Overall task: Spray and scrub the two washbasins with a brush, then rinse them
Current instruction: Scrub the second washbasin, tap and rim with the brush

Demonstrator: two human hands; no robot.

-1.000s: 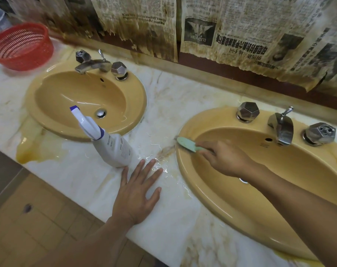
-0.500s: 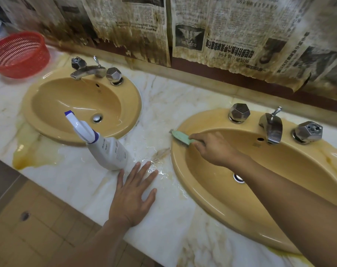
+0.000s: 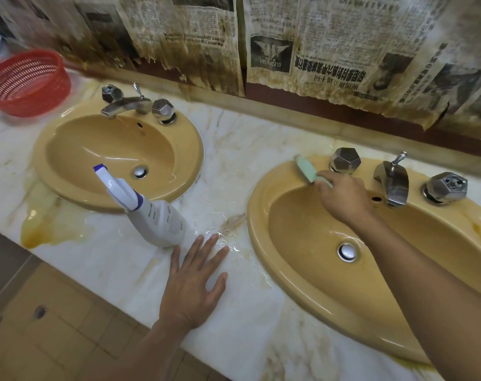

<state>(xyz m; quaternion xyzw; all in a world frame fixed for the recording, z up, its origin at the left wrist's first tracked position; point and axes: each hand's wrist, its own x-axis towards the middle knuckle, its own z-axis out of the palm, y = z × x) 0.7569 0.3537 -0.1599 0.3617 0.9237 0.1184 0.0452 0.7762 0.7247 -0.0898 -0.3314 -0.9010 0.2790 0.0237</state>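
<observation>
Two yellow washbasins are set in a wet marble counter: the left basin point(image 3: 68, 185) and the right basin point(image 3: 310, 292). My right hand point(image 3: 343, 199) grips a pale green brush point(image 3: 306, 170), whose head lies on the right basin's back rim, just left of the left tap knob point(image 3: 345, 160). My left hand point(image 3: 192, 287) rests flat with spread fingers on the counter between the basins. A white spray bottle point(image 3: 156, 218) with a blue nozzle tip stands just beyond its fingertips.
A red plastic basket point(image 3: 27, 81) sits at the counter's far left. Chrome faucets point(image 3: 392, 182) stand behind each basin. Stained newspaper point(image 3: 330, 42) covers the wall. Yellowish puddles point(image 3: 41, 229) lie below the left basin; tiled floor point(image 3: 55, 325) shows at front left.
My right hand slid the brush along the right basin's rim from the left side up toward the back by the tap knob. My left hand stayed flat on the counter.
</observation>
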